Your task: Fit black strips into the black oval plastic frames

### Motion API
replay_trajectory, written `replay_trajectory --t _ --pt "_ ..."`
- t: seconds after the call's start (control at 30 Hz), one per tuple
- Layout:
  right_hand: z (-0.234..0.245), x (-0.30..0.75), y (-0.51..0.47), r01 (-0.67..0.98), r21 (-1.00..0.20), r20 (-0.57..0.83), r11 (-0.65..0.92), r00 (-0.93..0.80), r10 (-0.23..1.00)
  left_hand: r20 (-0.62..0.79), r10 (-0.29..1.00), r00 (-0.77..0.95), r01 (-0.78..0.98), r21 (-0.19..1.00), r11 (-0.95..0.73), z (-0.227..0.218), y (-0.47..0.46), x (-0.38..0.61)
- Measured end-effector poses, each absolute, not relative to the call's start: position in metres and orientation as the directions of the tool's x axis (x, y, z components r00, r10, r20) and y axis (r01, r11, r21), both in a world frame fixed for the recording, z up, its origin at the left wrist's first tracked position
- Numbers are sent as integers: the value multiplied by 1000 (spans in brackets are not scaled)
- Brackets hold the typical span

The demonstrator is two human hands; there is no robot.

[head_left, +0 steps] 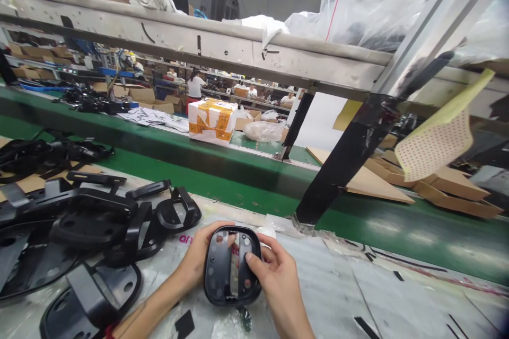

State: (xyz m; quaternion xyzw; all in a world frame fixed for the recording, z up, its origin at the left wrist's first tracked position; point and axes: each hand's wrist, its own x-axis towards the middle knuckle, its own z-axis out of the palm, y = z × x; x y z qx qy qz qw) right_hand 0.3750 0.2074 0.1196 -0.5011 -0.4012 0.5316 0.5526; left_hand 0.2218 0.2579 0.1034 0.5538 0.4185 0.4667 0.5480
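Resting between both hands (pixel 238 270): black plate (pixel 233 267)

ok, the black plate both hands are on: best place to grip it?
By its long side edges, one hand from each side, as the left hand and right hand do now. The black plate is flat and rounded; edge grip leaves its face clear.

Left hand (pixel 198 262) half hidden behind black plate (pixel 233 274); distant workers blurred.
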Motion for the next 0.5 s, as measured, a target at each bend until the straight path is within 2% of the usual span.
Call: replay_trajectory --t 0.13,0.27,0.5 --pt "114 374 207 -214 -977 -50 -27 105 993 135 975 176 16 990 -140 105 256 220" --pt "111 374 206 -231 -972 -52 -29 90 995 90 989 116 -45 995 -85 102 257 218" --pt "121 375 204 -262 -965 -60 -21 141 988 -23 992 127 -170 984 45 112 246 227"
